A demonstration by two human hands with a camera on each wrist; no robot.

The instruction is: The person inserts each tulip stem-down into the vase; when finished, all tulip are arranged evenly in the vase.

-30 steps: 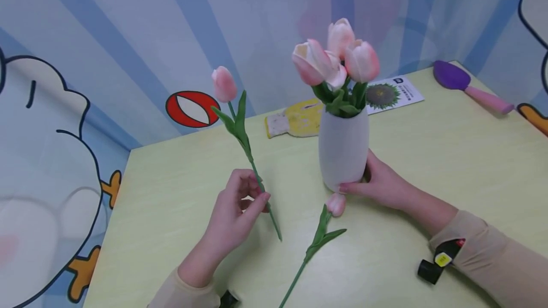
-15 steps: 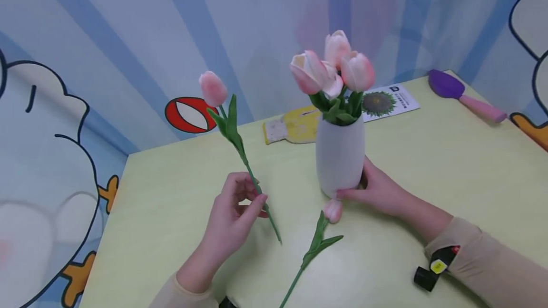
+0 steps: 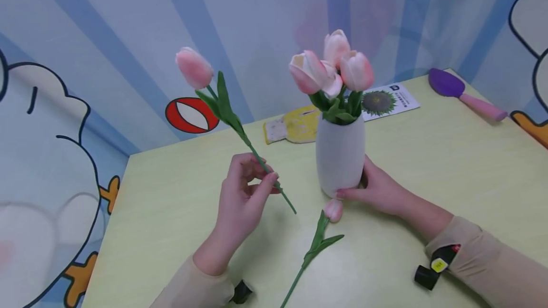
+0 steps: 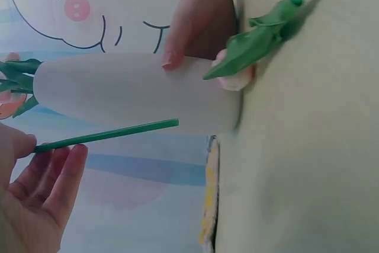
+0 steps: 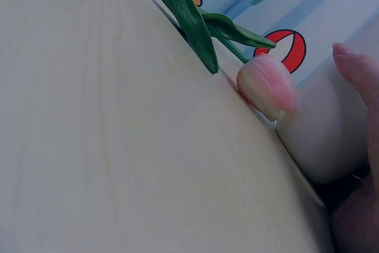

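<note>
My left hand (image 3: 246, 196) pinches the green stem of a pink tulip (image 3: 194, 68) between thumb and fingers, above the table and left of the vase. The bloom leans up and to the left, and the stem's lower end points toward the vase. My right hand (image 3: 381, 189) grips the base of the white vase (image 3: 341, 158), its thumb across the front; the other fingers are hidden behind. Several pink tulips (image 3: 357, 71) stand in the vase. Another tulip (image 3: 317, 241) lies on the table, its bloom close in front of the vase's base.
Behind the vase lie a yellow bottle-shaped piece (image 3: 295, 126) and a card with a round spiky plant picture (image 3: 391, 101). A purple scoop with a pink handle (image 3: 466, 94) rests at the table's back right. A printed cartoon backdrop (image 3: 274, 23) rises along the back edge.
My left hand has lifted the tulip up and slightly right, and its bloom tilts further left. The right hand stays on the vase. The head view has shifted slightly.
</note>
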